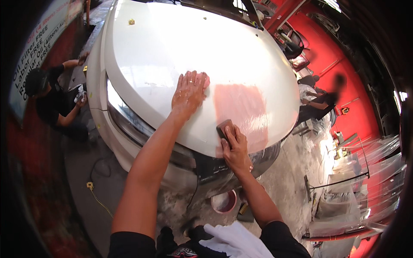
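Before me is a white car hood (159,47) with a pink filler patch (241,114) on its front right part. My left hand (189,92) lies wet and palm down on the hood, left of the patch. A soft pink sponge (206,81) shows at its finger side, mostly covered by the fingers. My right hand (235,150) grips a brown sanding block (224,128) at the patch's lower left edge. The block touches the hood; its underside is hidden.
A red-rimmed bucket (224,202) stands on the floor below the bumper. A yellow-ended cord (90,185) lies at left. One person (56,99) crouches beside the car at left, another (320,101) is at right. Plastic-covered parts (344,198) stand at right.
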The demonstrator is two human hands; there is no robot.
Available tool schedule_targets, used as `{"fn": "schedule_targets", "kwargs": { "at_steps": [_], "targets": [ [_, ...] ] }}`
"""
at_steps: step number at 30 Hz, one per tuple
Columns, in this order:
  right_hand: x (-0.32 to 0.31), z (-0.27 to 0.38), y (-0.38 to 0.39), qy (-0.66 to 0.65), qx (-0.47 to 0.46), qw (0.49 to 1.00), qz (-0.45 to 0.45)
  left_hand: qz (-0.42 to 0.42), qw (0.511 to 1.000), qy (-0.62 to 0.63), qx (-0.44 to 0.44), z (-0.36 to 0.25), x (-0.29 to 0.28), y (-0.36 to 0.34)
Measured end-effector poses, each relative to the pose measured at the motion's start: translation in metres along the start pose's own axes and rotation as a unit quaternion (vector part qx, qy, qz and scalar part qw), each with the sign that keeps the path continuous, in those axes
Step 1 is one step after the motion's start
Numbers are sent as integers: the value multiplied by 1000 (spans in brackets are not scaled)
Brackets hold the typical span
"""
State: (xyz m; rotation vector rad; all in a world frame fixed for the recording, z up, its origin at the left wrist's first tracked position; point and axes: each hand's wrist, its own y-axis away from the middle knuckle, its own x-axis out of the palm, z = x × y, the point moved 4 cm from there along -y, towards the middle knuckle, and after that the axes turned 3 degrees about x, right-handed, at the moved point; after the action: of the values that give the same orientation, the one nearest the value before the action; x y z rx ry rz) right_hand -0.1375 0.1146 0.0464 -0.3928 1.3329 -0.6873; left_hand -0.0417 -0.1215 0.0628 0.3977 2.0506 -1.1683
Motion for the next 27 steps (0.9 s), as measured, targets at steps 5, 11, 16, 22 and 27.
{"fn": "schedule_targets", "kwargs": {
  "at_steps": [5, 11, 16, 22, 27],
  "targets": [
    [1, -28, -142, -53, 37, 997, 51, -3, 1000, 21, 18, -30, 8, -14],
    [-4, -2, 5, -32, -34, 998, 38, -16, 1000, -17, -3, 12, 4, 0],
    [-28, -62, -120, -38, 149, 987, 53, -24, 999, 14, 23, -26, 13, -8],
    [-2, -25, -3, -72, 80, 994, 13, 21, 1000, -5, -11, -3, 0, -2],
    [-7, -57, -49, 1, 152, 988, -26, 49, 999, -7, -22, -24, -9, -9]
  ]
}}
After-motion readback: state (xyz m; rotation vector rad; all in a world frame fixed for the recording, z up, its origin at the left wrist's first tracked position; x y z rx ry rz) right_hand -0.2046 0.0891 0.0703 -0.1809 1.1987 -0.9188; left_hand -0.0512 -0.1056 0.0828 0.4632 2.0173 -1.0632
